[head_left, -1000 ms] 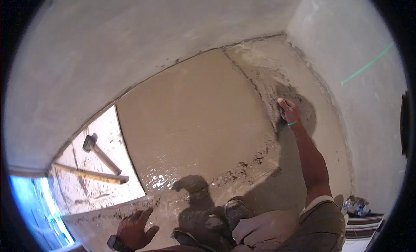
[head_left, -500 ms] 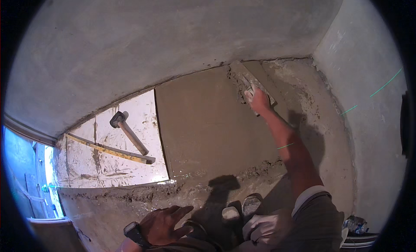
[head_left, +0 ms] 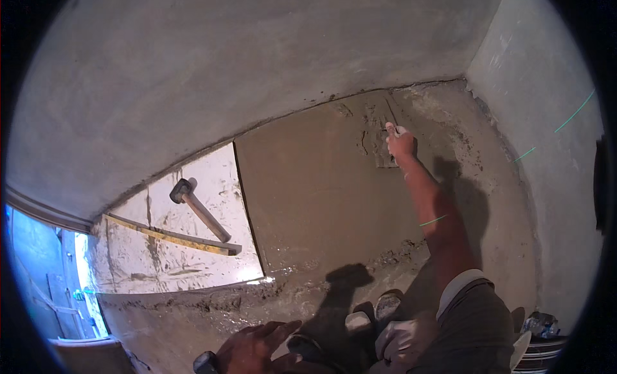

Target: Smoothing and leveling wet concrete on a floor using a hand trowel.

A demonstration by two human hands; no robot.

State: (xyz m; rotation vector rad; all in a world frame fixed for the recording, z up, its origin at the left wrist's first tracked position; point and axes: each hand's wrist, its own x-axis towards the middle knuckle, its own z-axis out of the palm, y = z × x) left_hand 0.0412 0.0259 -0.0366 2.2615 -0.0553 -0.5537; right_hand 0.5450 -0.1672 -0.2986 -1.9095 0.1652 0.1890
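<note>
My right hand is closed round the handle of a finishing trowel, whose mortar-smeared blade lies against wet mortar near the far wall. Much of the blade blends with the mortar, and the fingers hide its handle. My left hand rests low by my legs, fingers stretched out, holding nothing; a dark watch is at its wrist. To the left of the mortar lies a pale, glossy tile. On it are a black-headed mallet with a wooden handle and a long yellow spirit level.
A grey wall runs along the far side and another wall closes the right, crossed by green laser lines. Rough mortar crumbs edge the bed on the near side. A bright doorway stands at far left.
My right hand has drawn the trowel slightly right, and the blade now lies flatter on the mortar. The ridge of mortar by the blade is flatter. The whole view has shifted slightly.
</note>
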